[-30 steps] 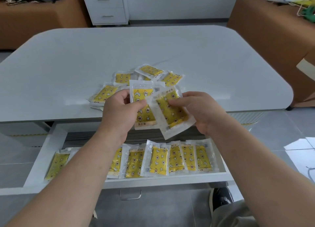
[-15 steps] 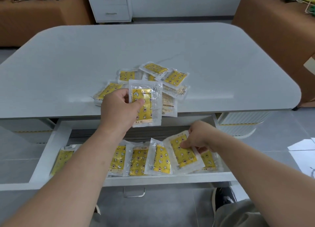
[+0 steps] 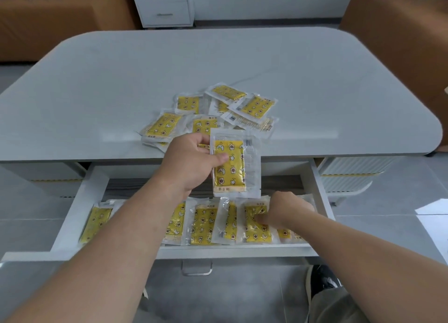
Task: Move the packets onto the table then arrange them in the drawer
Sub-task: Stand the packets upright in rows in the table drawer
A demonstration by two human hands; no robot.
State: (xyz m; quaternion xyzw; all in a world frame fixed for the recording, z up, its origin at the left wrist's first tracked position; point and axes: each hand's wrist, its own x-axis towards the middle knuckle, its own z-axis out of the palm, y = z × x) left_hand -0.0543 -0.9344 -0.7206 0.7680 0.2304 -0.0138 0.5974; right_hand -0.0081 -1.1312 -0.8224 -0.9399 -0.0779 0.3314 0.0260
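Note:
My left hand [image 3: 188, 164] holds a yellow packet [image 3: 232, 167] upright above the table's front edge, thumb across its face. Down in the open white drawer [image 3: 80, 208], my right hand [image 3: 282, 212] pinches a packet [image 3: 255, 228] lying in the row of yellow packets [image 3: 201, 224] along the drawer's front. One more packet [image 3: 95, 222] lies apart at the drawer's left. A loose pile of several packets [image 3: 228, 107] sits on the grey table [image 3: 315, 92] behind my left hand.
The drawer's metal handle [image 3: 196, 269] hangs below its front. A white cabinet [image 3: 164, 5] stands beyond the table, with brown furniture [image 3: 397, 32] on both sides. My shoe [image 3: 322, 280] is on the floor at the lower right.
My right hand carried its packet from beside my left hand down into the drawer and laid it in the row. My left hand kept its packet raised.

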